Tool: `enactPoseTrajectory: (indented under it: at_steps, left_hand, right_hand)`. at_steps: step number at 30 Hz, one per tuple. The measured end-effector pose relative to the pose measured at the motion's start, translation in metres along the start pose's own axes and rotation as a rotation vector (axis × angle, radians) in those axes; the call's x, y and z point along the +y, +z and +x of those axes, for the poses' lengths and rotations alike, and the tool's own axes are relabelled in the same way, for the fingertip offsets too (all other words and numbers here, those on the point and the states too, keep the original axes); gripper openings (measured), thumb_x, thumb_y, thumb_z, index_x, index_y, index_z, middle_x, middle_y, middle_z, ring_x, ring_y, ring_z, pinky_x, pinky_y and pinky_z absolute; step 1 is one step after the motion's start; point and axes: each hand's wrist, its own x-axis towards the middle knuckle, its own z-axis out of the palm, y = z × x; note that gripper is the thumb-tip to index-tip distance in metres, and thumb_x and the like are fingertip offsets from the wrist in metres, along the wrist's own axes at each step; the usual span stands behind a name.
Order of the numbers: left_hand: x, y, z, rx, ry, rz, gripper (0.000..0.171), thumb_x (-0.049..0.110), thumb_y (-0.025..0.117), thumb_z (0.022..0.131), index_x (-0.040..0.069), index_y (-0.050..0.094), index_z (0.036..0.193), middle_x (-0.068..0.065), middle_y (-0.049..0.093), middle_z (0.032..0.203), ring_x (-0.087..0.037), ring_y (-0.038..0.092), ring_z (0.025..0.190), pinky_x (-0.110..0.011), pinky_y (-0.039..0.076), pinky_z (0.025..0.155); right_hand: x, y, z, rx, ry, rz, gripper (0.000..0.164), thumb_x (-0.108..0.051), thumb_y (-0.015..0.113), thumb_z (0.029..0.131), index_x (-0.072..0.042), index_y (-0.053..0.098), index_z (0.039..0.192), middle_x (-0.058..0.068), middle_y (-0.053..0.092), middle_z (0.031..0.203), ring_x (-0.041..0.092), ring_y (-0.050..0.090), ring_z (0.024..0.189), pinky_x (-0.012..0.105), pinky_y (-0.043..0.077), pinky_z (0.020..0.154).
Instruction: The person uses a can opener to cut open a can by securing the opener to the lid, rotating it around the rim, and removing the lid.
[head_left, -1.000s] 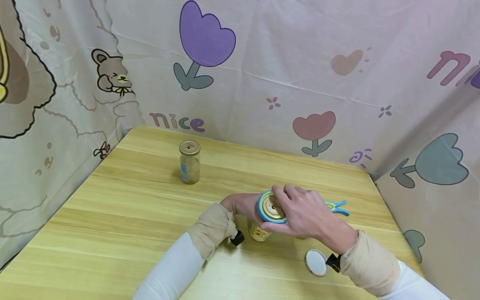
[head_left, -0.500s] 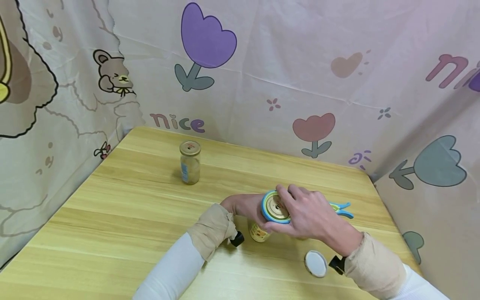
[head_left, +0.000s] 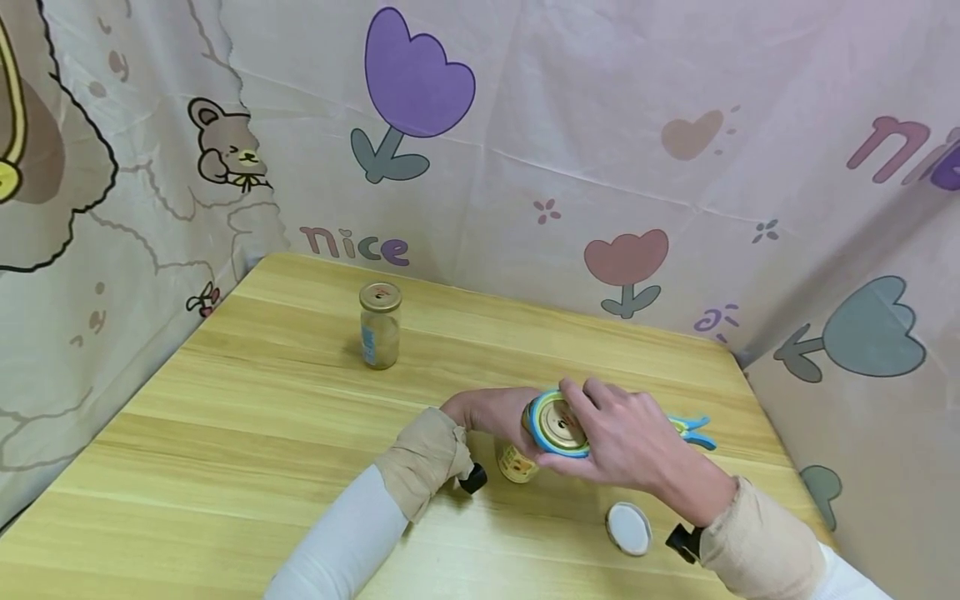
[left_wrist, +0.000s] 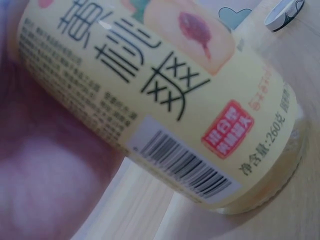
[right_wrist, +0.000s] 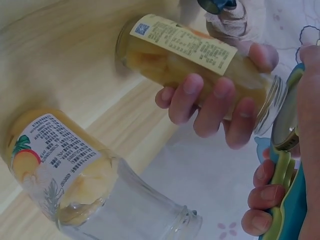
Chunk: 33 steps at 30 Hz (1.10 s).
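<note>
My left hand [head_left: 491, 411] grips a glass jar of yellow peaches [left_wrist: 165, 100] around its body, its fingers [right_wrist: 212, 107] wrapped over the cream label. In my right hand [head_left: 626, 437] is a blue and green jar opener [right_wrist: 287, 200], fingers curled round its handles. The opener's ring surrounds a gold lid [head_left: 561, 423]. In the right wrist view this lid [right_wrist: 286, 122] stands tilted beside the jar's bare threaded mouth [right_wrist: 271, 106]. A second, lidless jar of fruit [right_wrist: 55, 165] stands close by; my right hand mostly hides it in the head view.
A loose lid [head_left: 628, 529] lies white side up on the wooden table [head_left: 247, 467], near my right wrist. Farther back on the left stands a capped jar [head_left: 380, 325]. Printed cloth [head_left: 517, 100] hangs around the table's back and sides.
My right hand has shifted slightly right and toward me, carrying the opener and the gold lid along. My left hand and its jar have stayed nearly still.
</note>
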Motion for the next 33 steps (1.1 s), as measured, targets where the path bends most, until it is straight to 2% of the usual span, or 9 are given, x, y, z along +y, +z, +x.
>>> enactPoseTrajectory:
  at_steps: [3,6,10,15,19,23,27,33]
  left_hand:
    - [0.0,0.001,0.0,0.012,-0.008,-0.032,0.06,-0.001,0.079,0.081,0.001,0.056,0.136,-0.016,0.064,0.131,-0.005,0.062,0.11,-0.025,0.052,0.106]
    - [-0.001,0.001,0.001,0.013,-0.003,-0.023,0.06,0.001,0.078,0.08,0.002,0.057,0.135,-0.011,0.065,0.128,-0.004,0.062,0.108,-0.025,0.052,0.104]
    - [-0.002,0.001,0.002,-0.008,0.041,0.006,0.06,0.005,0.077,0.082,0.003,0.055,0.138,-0.015,0.063,0.132,-0.002,0.062,0.11,-0.026,0.052,0.107]
    - [-0.002,0.001,0.003,-0.013,0.073,0.016,0.06,0.007,0.077,0.085,0.004,0.054,0.14,-0.015,0.063,0.134,0.0,0.062,0.113,-0.027,0.051,0.11]
    - [-0.002,0.001,0.002,0.01,0.061,-0.002,0.054,0.009,0.077,0.085,0.004,0.056,0.135,-0.004,0.066,0.125,-0.002,0.063,0.109,-0.027,0.052,0.108]
    - [-0.003,0.002,0.002,0.043,0.038,-0.004,0.047,0.013,0.077,0.084,0.006,0.059,0.127,0.006,0.065,0.116,-0.002,0.064,0.102,-0.026,0.055,0.103]
    - [-0.003,0.003,0.002,0.059,0.027,0.022,0.045,0.016,0.076,0.084,0.007,0.061,0.125,0.007,0.065,0.113,-0.003,0.064,0.098,-0.027,0.056,0.099]
    - [-0.002,0.002,0.002,0.098,0.004,0.085,0.046,0.019,0.076,0.083,0.013,0.062,0.127,0.007,0.067,0.115,-0.002,0.066,0.101,-0.027,0.057,0.099]
  right_hand:
    - [-0.002,-0.002,-0.003,-0.008,-0.003,0.001,0.083,-0.091,0.041,0.085,-0.014,0.06,0.11,-0.004,0.052,0.072,0.004,0.042,0.053,0.016,0.026,0.042]
    - [-0.004,-0.004,-0.007,-0.012,-0.005,0.002,0.084,-0.091,0.044,0.084,-0.014,0.061,0.111,-0.005,0.052,0.073,0.004,0.042,0.053,0.016,0.027,0.041]
    - [-0.006,-0.005,-0.011,-0.015,0.002,0.001,0.086,-0.093,0.037,0.086,-0.014,0.062,0.111,-0.005,0.051,0.072,0.003,0.04,0.053,0.016,0.026,0.042]
    - [-0.006,-0.008,-0.015,-0.029,0.015,0.008,0.084,-0.092,0.042,0.084,-0.015,0.063,0.11,-0.006,0.051,0.072,0.003,0.041,0.053,0.016,0.026,0.043]
    - [-0.006,-0.011,-0.019,-0.032,0.014,0.013,0.083,-0.091,0.05,0.081,-0.015,0.064,0.112,-0.007,0.053,0.073,0.003,0.043,0.054,0.016,0.028,0.043]
    - [-0.006,-0.012,-0.024,-0.021,0.009,0.011,0.087,-0.092,0.046,0.083,-0.014,0.066,0.116,-0.005,0.057,0.075,0.004,0.046,0.055,0.017,0.03,0.043]
    - [-0.007,-0.013,-0.027,-0.02,0.01,0.011,0.085,-0.092,0.048,0.082,-0.014,0.065,0.113,-0.006,0.055,0.074,0.004,0.045,0.056,0.016,0.029,0.042]
    - [-0.009,-0.013,-0.034,-0.034,0.008,0.003,0.085,-0.092,0.049,0.081,-0.015,0.065,0.113,-0.007,0.055,0.075,0.001,0.04,0.056,0.016,0.024,0.042]
